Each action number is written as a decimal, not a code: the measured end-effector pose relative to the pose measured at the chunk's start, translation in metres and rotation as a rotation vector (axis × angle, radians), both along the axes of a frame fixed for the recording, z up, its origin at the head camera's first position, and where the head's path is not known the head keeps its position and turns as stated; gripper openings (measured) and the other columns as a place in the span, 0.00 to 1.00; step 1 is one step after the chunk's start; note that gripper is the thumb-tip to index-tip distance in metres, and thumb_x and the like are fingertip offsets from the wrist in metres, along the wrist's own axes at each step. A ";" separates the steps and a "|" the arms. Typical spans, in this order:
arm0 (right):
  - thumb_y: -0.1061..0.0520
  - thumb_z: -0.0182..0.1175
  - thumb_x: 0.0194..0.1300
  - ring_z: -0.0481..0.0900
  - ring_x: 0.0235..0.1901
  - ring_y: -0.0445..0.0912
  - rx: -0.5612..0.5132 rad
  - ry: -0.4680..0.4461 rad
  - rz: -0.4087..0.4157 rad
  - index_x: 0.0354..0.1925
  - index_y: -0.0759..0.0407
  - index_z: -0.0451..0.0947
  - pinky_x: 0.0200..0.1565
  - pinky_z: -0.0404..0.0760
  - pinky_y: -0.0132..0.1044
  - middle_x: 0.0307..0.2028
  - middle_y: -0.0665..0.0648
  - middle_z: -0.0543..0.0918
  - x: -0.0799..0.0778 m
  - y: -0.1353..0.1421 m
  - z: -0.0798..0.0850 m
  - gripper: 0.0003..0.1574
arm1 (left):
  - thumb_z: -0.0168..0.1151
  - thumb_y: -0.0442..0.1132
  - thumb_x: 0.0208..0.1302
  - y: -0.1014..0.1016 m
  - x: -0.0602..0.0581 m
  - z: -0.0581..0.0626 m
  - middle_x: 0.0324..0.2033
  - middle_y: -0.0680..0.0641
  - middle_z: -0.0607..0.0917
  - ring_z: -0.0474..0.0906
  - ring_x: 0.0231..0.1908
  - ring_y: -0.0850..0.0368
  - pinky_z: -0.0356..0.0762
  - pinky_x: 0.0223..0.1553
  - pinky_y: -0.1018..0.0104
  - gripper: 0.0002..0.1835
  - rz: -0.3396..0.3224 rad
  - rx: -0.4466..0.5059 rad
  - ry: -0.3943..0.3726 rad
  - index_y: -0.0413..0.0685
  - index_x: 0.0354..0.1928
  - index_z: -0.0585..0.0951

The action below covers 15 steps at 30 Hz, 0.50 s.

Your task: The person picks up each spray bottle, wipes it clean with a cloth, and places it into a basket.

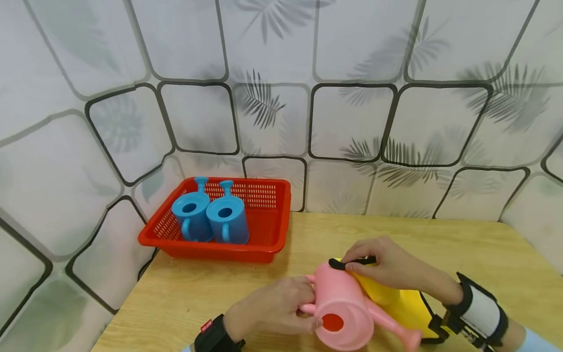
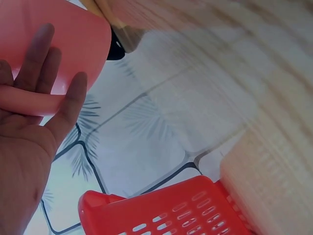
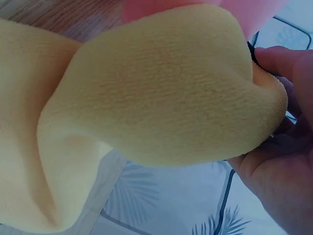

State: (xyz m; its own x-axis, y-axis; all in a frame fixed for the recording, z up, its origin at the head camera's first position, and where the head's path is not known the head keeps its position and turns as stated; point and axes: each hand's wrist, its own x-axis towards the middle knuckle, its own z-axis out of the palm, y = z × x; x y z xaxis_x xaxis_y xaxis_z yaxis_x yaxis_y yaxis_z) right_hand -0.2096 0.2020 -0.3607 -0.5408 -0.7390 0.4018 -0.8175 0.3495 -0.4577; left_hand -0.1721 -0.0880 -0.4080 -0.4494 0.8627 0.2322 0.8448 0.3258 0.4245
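Observation:
A pink watering can (image 1: 337, 291) is tipped on its side, its holed top toward me and its spout (image 1: 391, 325) pointing right and down. My left hand (image 1: 283, 304) grips it by its handle, with the fingers curled through the loop in the left wrist view. In my right hand (image 1: 389, 263) is a yellow cloth (image 1: 411, 310) with black edging, pinched and bunched against the can's far end. The right wrist view shows the cloth (image 3: 161, 93) hanging in a thick fold from the fingers, covering much of the can behind it.
At the back left stands a red plastic basket (image 1: 264, 252) with perforated sides. Two blue watering cans, one (image 1: 191, 215) beside the other (image 1: 227, 220), stand in its left part. A leaf-patterned curtain (image 1: 352, 122) surrounds the wooden table (image 1: 176, 293).

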 end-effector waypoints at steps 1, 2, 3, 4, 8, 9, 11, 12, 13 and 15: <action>0.59 0.67 0.68 0.85 0.39 0.35 -0.005 -0.004 0.013 0.44 0.45 0.88 0.41 0.83 0.30 0.40 0.44 0.89 0.002 0.000 0.001 0.10 | 0.58 0.51 0.72 0.000 0.000 -0.001 0.22 0.60 0.69 0.66 0.33 0.73 0.68 0.50 0.83 0.14 0.000 -0.005 0.001 0.55 0.29 0.76; 0.59 0.67 0.68 0.85 0.39 0.35 -0.011 -0.012 0.025 0.45 0.45 0.88 0.40 0.83 0.30 0.40 0.44 0.90 0.003 -0.001 0.001 0.10 | 0.58 0.52 0.72 0.000 0.000 -0.002 0.22 0.60 0.69 0.66 0.33 0.73 0.66 0.46 0.83 0.14 -0.001 -0.010 0.005 0.55 0.29 0.76; 0.59 0.67 0.68 0.85 0.39 0.35 -0.017 -0.019 0.035 0.45 0.45 0.87 0.40 0.83 0.30 0.40 0.44 0.90 0.005 -0.001 0.002 0.10 | 0.58 0.52 0.72 0.000 -0.001 -0.002 0.23 0.60 0.69 0.66 0.33 0.73 0.66 0.46 0.83 0.14 0.002 -0.018 0.004 0.55 0.28 0.76; 0.59 0.67 0.68 0.85 0.39 0.35 -0.022 -0.031 0.046 0.45 0.45 0.87 0.39 0.83 0.30 0.40 0.45 0.90 0.007 -0.001 0.002 0.10 | 0.57 0.52 0.72 0.000 -0.002 -0.003 0.23 0.60 0.69 0.66 0.33 0.73 0.65 0.44 0.83 0.14 0.005 -0.025 -0.004 0.56 0.29 0.76; 0.59 0.66 0.69 0.84 0.37 0.34 -0.031 -0.069 0.073 0.47 0.45 0.86 0.36 0.83 0.29 0.41 0.45 0.89 0.015 -0.002 0.006 0.11 | 0.57 0.52 0.72 0.001 -0.006 -0.003 0.24 0.59 0.70 0.66 0.34 0.73 0.64 0.42 0.82 0.13 0.013 -0.050 -0.014 0.56 0.30 0.76; 0.59 0.66 0.68 0.84 0.37 0.34 -0.031 -0.071 0.085 0.47 0.45 0.86 0.36 0.83 0.29 0.41 0.46 0.90 0.016 -0.003 0.008 0.11 | 0.57 0.52 0.72 0.001 -0.007 -0.003 0.24 0.60 0.70 0.66 0.34 0.73 0.64 0.42 0.82 0.12 0.014 -0.051 -0.021 0.56 0.31 0.77; 0.60 0.67 0.68 0.83 0.36 0.33 -0.033 -0.072 0.115 0.47 0.46 0.86 0.35 0.82 0.28 0.41 0.47 0.90 0.020 -0.003 0.011 0.12 | 0.58 0.51 0.71 0.000 -0.009 -0.003 0.24 0.60 0.70 0.67 0.35 0.72 0.65 0.44 0.81 0.12 0.013 -0.048 -0.003 0.56 0.30 0.77; 0.60 0.67 0.67 0.83 0.35 0.33 -0.035 -0.070 0.131 0.47 0.46 0.86 0.35 0.82 0.27 0.40 0.47 0.90 0.022 -0.003 0.012 0.12 | 0.58 0.51 0.71 0.000 -0.009 -0.003 0.23 0.60 0.70 0.67 0.34 0.72 0.66 0.46 0.81 0.13 0.015 -0.046 0.009 0.56 0.30 0.77; 0.61 0.67 0.67 0.83 0.34 0.32 -0.039 -0.072 0.149 0.48 0.47 0.85 0.35 0.82 0.26 0.40 0.47 0.90 0.024 -0.004 0.014 0.13 | 0.58 0.51 0.71 0.000 -0.010 -0.004 0.23 0.60 0.69 0.66 0.34 0.72 0.66 0.47 0.81 0.13 0.016 -0.044 0.022 0.56 0.29 0.76; 0.62 0.68 0.66 0.83 0.34 0.32 -0.052 -0.068 0.179 0.48 0.47 0.86 0.36 0.82 0.25 0.40 0.47 0.90 0.028 -0.005 0.017 0.14 | 0.58 0.51 0.71 0.000 -0.010 -0.004 0.23 0.60 0.69 0.66 0.34 0.72 0.67 0.48 0.81 0.13 0.023 -0.043 0.023 0.56 0.29 0.76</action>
State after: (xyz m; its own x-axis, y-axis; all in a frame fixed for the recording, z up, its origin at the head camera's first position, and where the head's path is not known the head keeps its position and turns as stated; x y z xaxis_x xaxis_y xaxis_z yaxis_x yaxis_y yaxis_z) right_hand -0.1815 0.1969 -0.3433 -0.4296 -0.8049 0.4094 -0.8313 0.1755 -0.5273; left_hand -0.1820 -0.0879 -0.4119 -0.4642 0.8616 0.2052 0.8461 0.3629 0.3904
